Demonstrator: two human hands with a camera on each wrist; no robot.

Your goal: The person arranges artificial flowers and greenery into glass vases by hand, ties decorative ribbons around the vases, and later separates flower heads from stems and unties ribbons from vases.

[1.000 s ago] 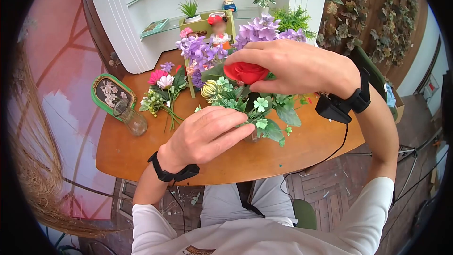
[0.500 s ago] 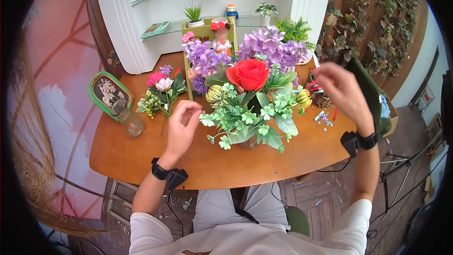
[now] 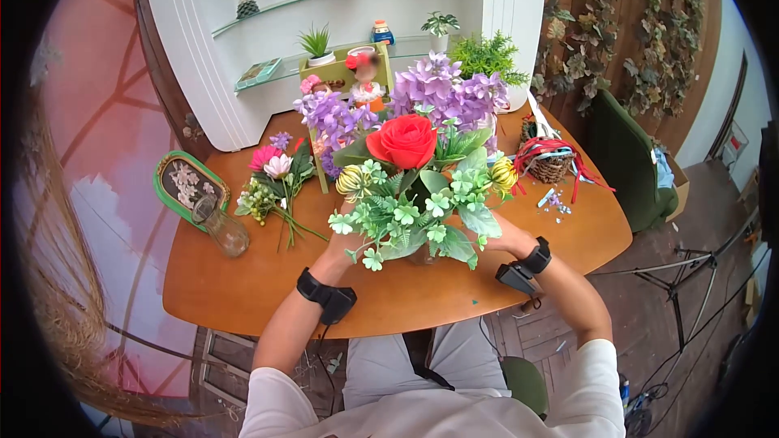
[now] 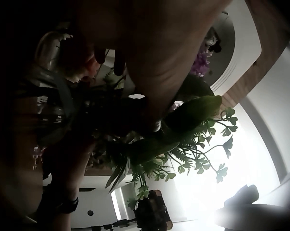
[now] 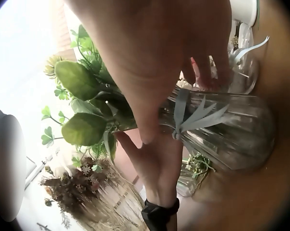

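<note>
Both hands are at the neck of a glass vase (image 5: 231, 137), L hand (image 5: 159, 159) on one side, R hand (image 5: 154, 62) on the other, thumbs near the stems; fingers partly hidden, so can't tell if they grip or just cup it. Vase is clear, ribbed, w/ water-like shine, and has a grey-blue ribbon (image 5: 179, 118) tied in a bow round its neck. It stands mid-table, near the front edge of the brown table (image 3: 235, 300). Bunch on top: one big red rose (image 3: 402, 142), full & open, yellow spiky blooms (image 3: 502, 174) at either side, lots of pale green clover leaves (image 3: 406, 215), plus broad dark leaves. Purple flowers (image 3: 438, 89) show just behind; can't tell if same bunch. Loose flowers (image 3: 280, 166) lie to the L, basket (image 3: 552, 164) w/ red ribbons to the R.
</note>
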